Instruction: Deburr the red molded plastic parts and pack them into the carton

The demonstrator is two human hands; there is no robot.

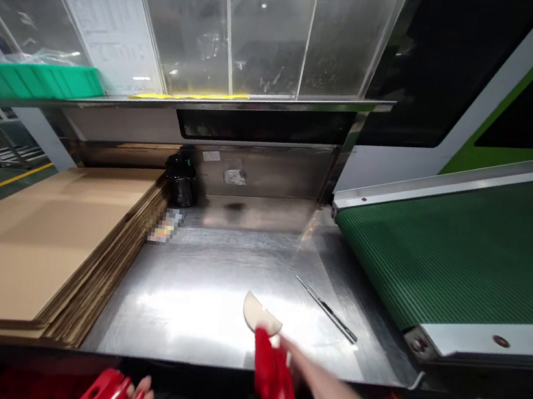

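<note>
At the lower edge, my left hand (145,395) shows only fingertips, curled round a glossy red plastic part (104,393) with a round hole. My right hand (326,397), smeared by motion, grips a red object (268,373) made of two long pieces side by side; its exact kind is too blurred to name. Right at the tip of that object is a beige half-round piece (254,312) with a small notch in its straight edge. Whether the two are joined or merely overlap, I cannot tell. Metal tweezers (328,309) lie on the steel table (208,270), right of the beige piece.
Stacked cardboard sheets (58,218) fill the table's left side, with a black bottle-like object (181,182) behind. A green conveyor belt (476,247) slopes up on the right. Overhead, a shelf (283,103) carries a green tray (36,81). More red parts (26,385) sit below the table's front edge.
</note>
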